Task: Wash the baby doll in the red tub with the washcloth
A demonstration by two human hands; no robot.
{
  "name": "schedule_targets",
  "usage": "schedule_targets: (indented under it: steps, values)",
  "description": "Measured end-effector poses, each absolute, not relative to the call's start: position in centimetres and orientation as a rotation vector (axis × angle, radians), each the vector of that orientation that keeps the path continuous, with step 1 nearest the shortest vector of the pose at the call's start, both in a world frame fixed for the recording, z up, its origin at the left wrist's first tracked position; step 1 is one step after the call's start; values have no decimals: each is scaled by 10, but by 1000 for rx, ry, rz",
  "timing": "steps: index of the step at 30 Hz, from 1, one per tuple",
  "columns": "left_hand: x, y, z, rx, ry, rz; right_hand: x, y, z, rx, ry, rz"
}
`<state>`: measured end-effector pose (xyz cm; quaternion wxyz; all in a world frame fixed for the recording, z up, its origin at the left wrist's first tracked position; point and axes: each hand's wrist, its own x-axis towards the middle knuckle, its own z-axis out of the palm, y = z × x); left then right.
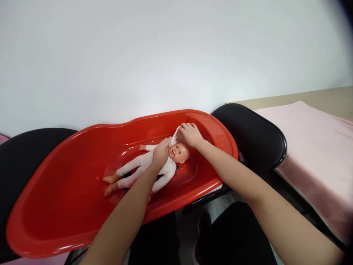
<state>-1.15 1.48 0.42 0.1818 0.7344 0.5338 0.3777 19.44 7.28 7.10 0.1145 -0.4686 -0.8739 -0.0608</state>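
Observation:
A baby doll [143, 167] in a white bodysuit lies on its back inside a red plastic baby tub [68, 206], head toward the right end. My left hand [160, 151] rests on the doll's neck and chest, fingers curled around it. My right hand [191, 134] is closed at the top of the doll's head, pinching a small white cloth [174, 134] that stretches between both hands.
The tub rests across two black chairs [256, 136] against a white wall. A pink towel [314, 147] covers a table at the right. My dark-clothed legs show below the tub's near rim.

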Motion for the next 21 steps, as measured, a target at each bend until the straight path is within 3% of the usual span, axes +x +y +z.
schedule_targets:
  steps: [4,13,21]
  values:
    - [-14,18,4,2129,1534,1019,193,68,77,-1407,-2549,-207]
    - [-19,17,-12,1843,1485,936,204,87,71,-1700,-2666,386]
    - [-9,16,-6,1887,1234,835,204,90,63,-1668,-2613,537]
